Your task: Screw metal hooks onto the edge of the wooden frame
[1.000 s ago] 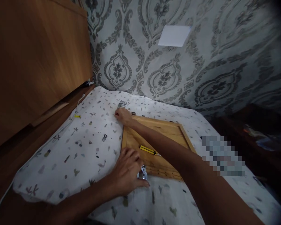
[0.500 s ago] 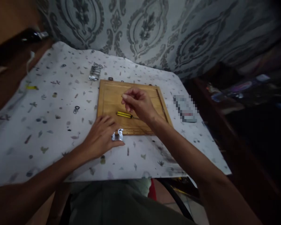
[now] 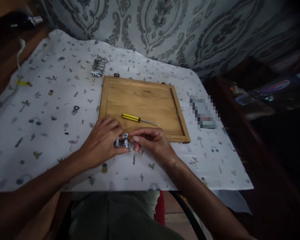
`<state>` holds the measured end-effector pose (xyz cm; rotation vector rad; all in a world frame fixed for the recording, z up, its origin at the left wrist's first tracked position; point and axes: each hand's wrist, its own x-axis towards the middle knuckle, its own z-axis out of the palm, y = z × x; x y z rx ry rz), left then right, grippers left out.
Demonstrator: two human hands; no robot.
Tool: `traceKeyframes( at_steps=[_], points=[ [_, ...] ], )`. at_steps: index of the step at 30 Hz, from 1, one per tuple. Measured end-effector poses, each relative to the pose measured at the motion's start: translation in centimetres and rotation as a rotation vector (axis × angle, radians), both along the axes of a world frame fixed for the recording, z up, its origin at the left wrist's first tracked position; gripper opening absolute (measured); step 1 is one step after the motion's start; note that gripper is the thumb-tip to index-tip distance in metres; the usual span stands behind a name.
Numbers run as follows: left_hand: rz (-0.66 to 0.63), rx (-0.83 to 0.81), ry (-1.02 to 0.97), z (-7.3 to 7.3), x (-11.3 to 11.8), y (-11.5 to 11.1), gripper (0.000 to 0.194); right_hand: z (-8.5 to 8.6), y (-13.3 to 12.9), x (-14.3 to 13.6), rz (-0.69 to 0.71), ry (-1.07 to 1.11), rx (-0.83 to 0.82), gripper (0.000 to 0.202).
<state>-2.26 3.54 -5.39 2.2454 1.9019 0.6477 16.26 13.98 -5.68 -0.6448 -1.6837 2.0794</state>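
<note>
My left grip (image 3: 102,142) clamps the fitting (image 3: 125,142) at the panel's (image 3: 140,100) near edge, facing the counter's (image 3: 152,178) near edge. Right grip (image 3: 156,141) pinched together beside it, can't tell on what. Fitting could shift if left slackens; bumped panel could roll the driver (image 3: 132,117).

No lettering is legible in this scene, where the oval-marked label (image 3: 276,86) on a plastic bottle (image 3: 247,97) at right is blurred and a grey item (image 3: 205,113) on the patterned cloth (image 3: 50,146) is masked by pixelation.
</note>
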Motion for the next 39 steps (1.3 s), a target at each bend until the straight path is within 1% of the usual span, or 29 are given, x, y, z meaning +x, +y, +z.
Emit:
traceKeyframes(
  at_steps=[4, 9, 11, 15, 17, 20, 24, 27, 31, 39],
  points=[
    [-0.013, -0.015, -0.021, 0.3, 0.0, 0.0, 0.038, 0.1, -0.2, -0.1, -0.05, -0.01, 0.062, 0.029],
    [-0.002, -0.013, -0.019, 0.2, 0.1, 0.0, 0.042, 0.2, -0.5, 0.0, -0.077, -0.107, 0.18, 0.028],
    [0.002, 0.0, -0.021, 0.1, 0.1, -0.1, 0.044, 0.0, -0.4, 0.1, -0.085, -0.12, 0.287, 0.022],
    [0.003, 0.001, -0.033, 0.0, 0.2, -0.1, 0.043, -0.6, -0.1, 0.3, -0.091, -0.101, 0.651, 0.008],
    [0.001, -0.013, -0.042, 0.0, 0.2, -0.1, 0.041, -0.7, 0.0, 0.4, -0.069, -0.093, 0.75, 0.006],
    [-0.004, -0.002, -0.069, -0.2, 0.2, -0.1, 0.038, -0.9, 0.1, 0.5, -0.04, -0.109, 0.784, 0.008],
    [0.004, 0.043, -0.09, -0.4, 0.2, -0.3, 0.037, -1.2, -0.3, 0.6, -0.079, -0.154, 0.834, 0.007],
    [0.001, 0.042, -0.073, -0.4, 0.3, -0.3, 0.04, -1.4, -0.6, 0.6, -0.105, -0.163, 0.879, 0.007],
    [0.006, 0.029, -0.064, -0.3, 0.4, -0.2, 0.04, -1.5, -0.8, 0.5, -0.099, -0.154, 0.972, 0.006],
    [0.005, 0.034, -0.056, -0.2, 0.4, -0.1, 0.034, -1.6, -0.9, 0.4, -0.061, -0.105, 1.16, 0.014]
  ],
)
